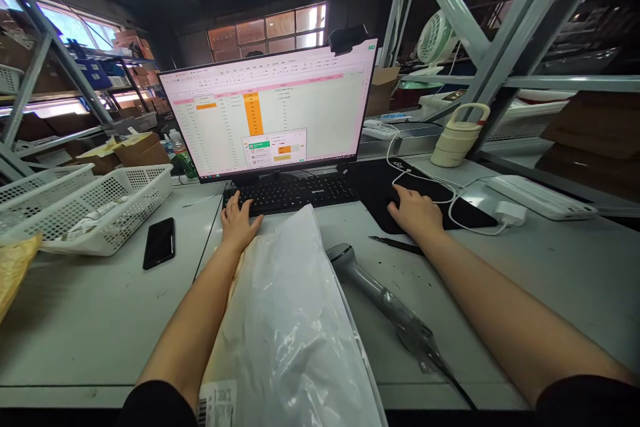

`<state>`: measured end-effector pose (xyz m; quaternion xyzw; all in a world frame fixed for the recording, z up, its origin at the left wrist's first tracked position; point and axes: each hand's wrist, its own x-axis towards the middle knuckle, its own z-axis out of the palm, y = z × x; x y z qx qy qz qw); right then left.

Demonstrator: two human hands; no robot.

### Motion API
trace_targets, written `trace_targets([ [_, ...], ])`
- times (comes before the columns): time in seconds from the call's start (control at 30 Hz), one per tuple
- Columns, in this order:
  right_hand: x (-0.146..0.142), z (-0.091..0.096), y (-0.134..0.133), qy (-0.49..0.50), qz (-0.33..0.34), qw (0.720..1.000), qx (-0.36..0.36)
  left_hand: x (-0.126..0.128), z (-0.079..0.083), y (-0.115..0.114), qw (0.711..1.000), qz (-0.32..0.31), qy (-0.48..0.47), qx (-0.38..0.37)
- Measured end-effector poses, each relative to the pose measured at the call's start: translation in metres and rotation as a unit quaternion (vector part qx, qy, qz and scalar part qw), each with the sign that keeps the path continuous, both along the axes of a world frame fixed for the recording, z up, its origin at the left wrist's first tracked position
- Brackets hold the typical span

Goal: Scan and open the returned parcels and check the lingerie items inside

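My left hand (pixel 239 221) rests at the left end of the black keyboard (pixel 300 192), fingers spread over the keys. On the black mouse pad (pixel 367 190), my right hand (pixel 416 210) is curled palm down, as round a computer mouse; its body is largely hidden beneath the hand and dark against the pad. The monitor (pixel 320 113) behind the keyboard shows a spreadsheet with an orange column and a small pop-up window. Between my forearms lies a white plastic mailing bag (pixel 295 320), with a barcode label low on its left.
A grey barcode scanner (pixel 370 290) and a black pen-like tool (pixel 395 243) lie right of the bag. On the left are a phone (pixel 159 243) and a white basket (pixel 113 213). A white cable (pixel 453 197), power bank (pixel 543 197) and cream flask (pixel 453 140) sit at right.
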<state>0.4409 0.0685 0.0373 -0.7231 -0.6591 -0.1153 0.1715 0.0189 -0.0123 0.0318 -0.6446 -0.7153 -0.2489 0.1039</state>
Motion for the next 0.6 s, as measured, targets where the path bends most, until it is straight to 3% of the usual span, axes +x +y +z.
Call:
trace_targets([
  [0.6,0.0015,-0.0004,0.0013,0.011,0.0,1.0,-0.002,-0.0027,-0.0026,0.0022,1.0,-0.003,0.001,0.004],
])
